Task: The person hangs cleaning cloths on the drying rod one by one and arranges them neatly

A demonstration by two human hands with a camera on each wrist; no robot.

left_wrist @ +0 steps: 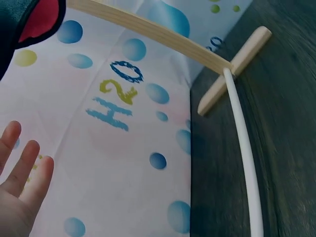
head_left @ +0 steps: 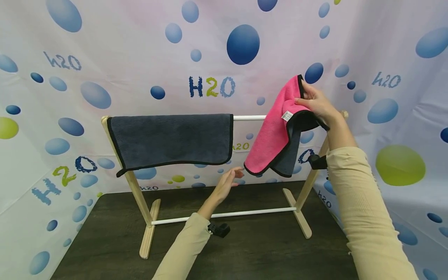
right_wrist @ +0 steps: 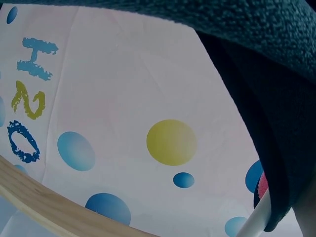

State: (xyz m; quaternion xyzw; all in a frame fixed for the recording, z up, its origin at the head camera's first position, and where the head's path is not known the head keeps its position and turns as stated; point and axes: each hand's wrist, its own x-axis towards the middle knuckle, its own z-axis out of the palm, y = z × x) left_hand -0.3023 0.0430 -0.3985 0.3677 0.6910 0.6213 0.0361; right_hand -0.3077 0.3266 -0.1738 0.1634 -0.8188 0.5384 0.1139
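In the head view my right hand [head_left: 317, 104] pinches a towel [head_left: 267, 136], pink on one face and dark grey on the other, with black edging and a small white label. The towel hangs from the fingers in loose folds, overlapping the right part of the white top rail [head_left: 249, 118] of a drying rack. My left hand [head_left: 224, 187] is raised lower down, left of the towel's bottom corner, fingers extended and holding nothing. Spread fingers of that hand show in the left wrist view. Dark grey cloth [right_wrist: 261, 37] fills the top of the right wrist view, hiding the right hand.
A second dark grey towel [head_left: 171, 140] drapes over the left part of the top rail. Wooden side posts, wooden feet [head_left: 149, 233] and a white lower rail [head_left: 245, 212] support the rack on a dark table [head_left: 266, 249]. A bubble-patterned curtain [head_left: 140, 46] hangs behind.
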